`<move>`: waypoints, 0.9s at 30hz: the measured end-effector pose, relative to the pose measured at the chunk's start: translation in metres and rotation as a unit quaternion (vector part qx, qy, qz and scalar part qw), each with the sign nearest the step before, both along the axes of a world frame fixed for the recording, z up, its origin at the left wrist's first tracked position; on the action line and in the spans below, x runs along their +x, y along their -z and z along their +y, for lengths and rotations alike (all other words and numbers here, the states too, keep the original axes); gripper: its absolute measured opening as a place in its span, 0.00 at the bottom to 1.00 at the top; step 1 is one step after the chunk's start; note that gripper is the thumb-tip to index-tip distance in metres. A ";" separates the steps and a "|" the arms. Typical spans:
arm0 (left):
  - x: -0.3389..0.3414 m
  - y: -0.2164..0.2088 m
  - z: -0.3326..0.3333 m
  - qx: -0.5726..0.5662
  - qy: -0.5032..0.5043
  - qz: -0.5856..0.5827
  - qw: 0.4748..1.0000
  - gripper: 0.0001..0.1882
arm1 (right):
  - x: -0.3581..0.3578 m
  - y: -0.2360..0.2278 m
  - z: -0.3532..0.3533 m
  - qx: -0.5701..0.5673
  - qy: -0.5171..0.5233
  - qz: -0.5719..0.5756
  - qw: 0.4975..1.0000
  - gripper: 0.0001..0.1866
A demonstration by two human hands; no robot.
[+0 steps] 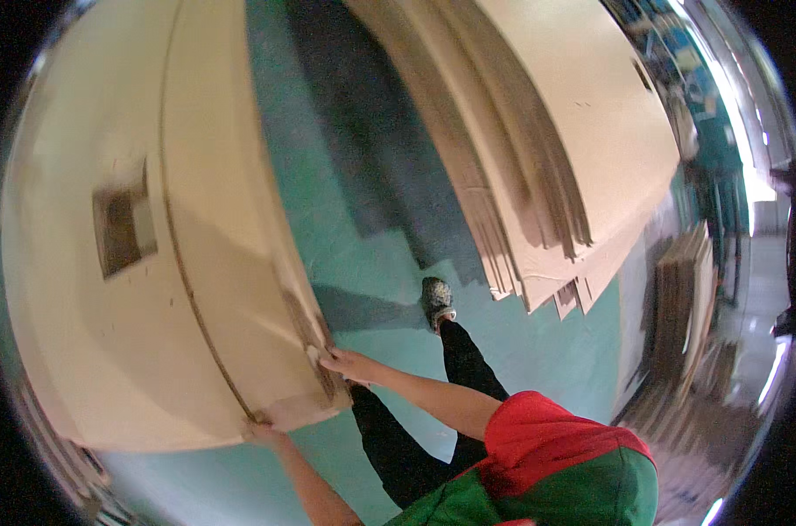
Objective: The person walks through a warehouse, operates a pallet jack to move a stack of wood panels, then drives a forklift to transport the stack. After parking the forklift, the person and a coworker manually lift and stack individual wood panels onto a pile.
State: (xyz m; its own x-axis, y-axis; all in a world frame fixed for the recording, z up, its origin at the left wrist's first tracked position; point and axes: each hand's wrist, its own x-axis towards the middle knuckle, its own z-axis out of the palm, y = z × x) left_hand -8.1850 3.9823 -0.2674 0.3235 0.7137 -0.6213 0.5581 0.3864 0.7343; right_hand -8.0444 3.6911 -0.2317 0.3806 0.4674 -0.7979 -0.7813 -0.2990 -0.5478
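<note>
A large flat cardboard sheet (231, 289) lies at the left on a stack of similar sheets. It has a fold line along its length and a rectangular cutout (126, 223). At the near edge, by the end of the fold line, my left hand (264, 431) grips the cardboard; its fingertips are partly hidden and blurred. My right hand (352, 366) is closed on the right edge near the corner, thumb on top, with the other fingers partly out of sight. How many layers the hands hold, I cannot tell.
Another tall stack of cardboard sheets (582, 105) stands across a green floor (363, 254), its layers unevenly aligned. Farther right, more cardboard (683, 298) stands on edge. My shoe (436, 300) is on the floor between the two big stacks.
</note>
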 end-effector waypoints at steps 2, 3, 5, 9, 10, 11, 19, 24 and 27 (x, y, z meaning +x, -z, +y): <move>0.013 -0.016 0.003 0.273 -0.090 0.192 0.938 0.37 | -0.008 -0.002 -0.076 -0.006 -0.012 -0.123 0.992 0.33; 0.028 -0.025 -0.008 0.332 -0.046 0.181 0.925 0.37 | -0.016 -0.006 -0.122 -0.065 0.034 -0.153 0.985 0.28; 0.068 -0.049 -0.055 0.387 0.008 0.148 0.910 0.37 | -0.037 -0.022 -0.228 -0.045 0.319 0.000 0.947 0.20; 0.189 -0.093 -0.240 0.220 0.266 -0.091 0.934 0.27 | -0.069 -0.073 -0.426 -0.230 0.560 -0.055 0.794 0.19; 0.215 -0.104 -0.299 0.132 0.392 -0.091 0.906 0.24 | -0.074 -0.089 -0.463 -0.292 0.589 -0.065 0.751 0.19; 0.241 -0.106 -0.365 0.054 0.456 -0.180 0.870 0.20 | -0.072 -0.102 -0.494 -0.286 0.619 -0.079 0.727 0.20; 0.274 -0.139 -0.714 -0.243 0.720 -0.039 0.649 0.27 | -0.015 -0.137 -0.612 -0.077 0.759 -0.177 0.622 0.24; 0.232 -0.158 -0.730 -0.372 0.681 0.031 0.630 0.42 | -0.031 -0.140 -0.624 -0.094 0.776 -0.116 0.612 0.18; 0.196 -0.167 -0.718 -0.369 0.669 0.073 0.641 0.38 | -0.042 -0.147 -0.594 -0.168 0.755 -0.160 0.614 0.17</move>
